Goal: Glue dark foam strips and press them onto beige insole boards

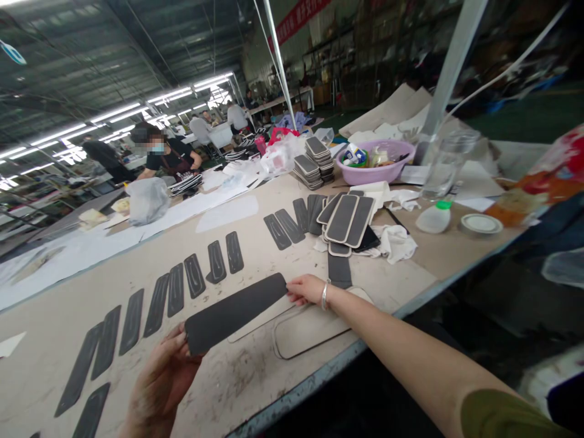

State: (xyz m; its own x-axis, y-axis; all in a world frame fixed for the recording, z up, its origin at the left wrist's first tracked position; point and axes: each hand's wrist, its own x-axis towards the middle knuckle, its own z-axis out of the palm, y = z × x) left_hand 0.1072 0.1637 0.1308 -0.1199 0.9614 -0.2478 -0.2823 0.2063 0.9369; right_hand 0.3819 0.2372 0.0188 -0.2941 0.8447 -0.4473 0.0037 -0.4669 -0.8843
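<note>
A long dark grey strip with rounded ends (235, 311) is held just above the worktable (55, 328). My left hand (160, 377) grips its near end between thumb and fingers. My right hand (306, 289), with a bracelet on the wrist, pinches its far end. Under the strip lie a pale template board (306, 327) and a thin pale strip (255, 325). A row of several similar dark pieces (157, 304) lies spread along the table to the left.
A stack of dark pieces (344, 222) lies on white cloth ahead. Behind it are piled pieces (314, 161), a purple basin (378, 170), a clear glass jar (444, 164), a small white bottle (433, 218) and a tape roll (480, 225). A person in black (171, 158) works farther down the table.
</note>
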